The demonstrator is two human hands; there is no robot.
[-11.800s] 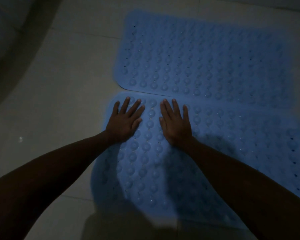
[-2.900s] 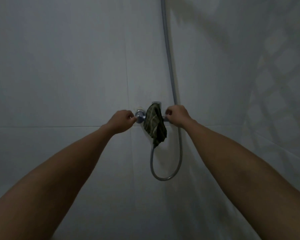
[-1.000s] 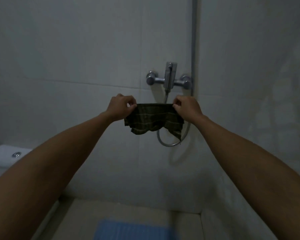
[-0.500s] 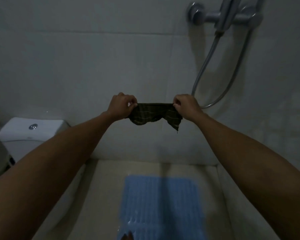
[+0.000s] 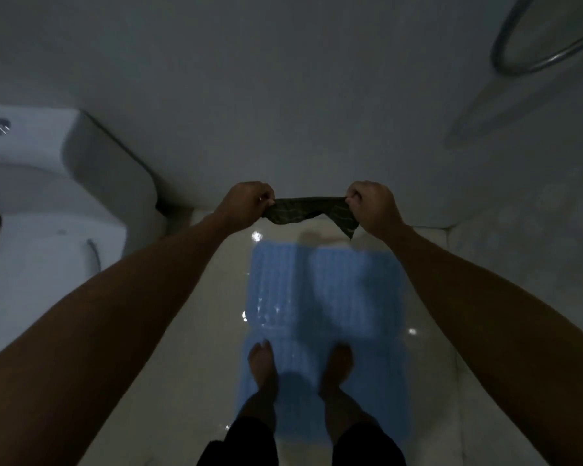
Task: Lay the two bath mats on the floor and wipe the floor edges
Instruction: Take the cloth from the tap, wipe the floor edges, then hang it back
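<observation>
With the left hand [image 5: 246, 203] and right hand [image 5: 372, 205] pinching the dark cloth [image 5: 308, 211] stretched mid-frame, bare feet [image 5: 263, 368] could slip stepping off the blue mats [image 5: 323, 314] onto glossy floor [image 5: 196, 348].

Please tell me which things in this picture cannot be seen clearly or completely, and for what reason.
- Head view, blue mats: dim and blurred; the seam between them is unclear, and the person's feet and legs cover the near part.
- Head view, cloth: its pattern is too dark; its ends are hidden inside the left hand and the right hand.
- Head view, shower hose: cut off by the top and right edges.
- Head view, toilet: cut off by the left edge.
</observation>
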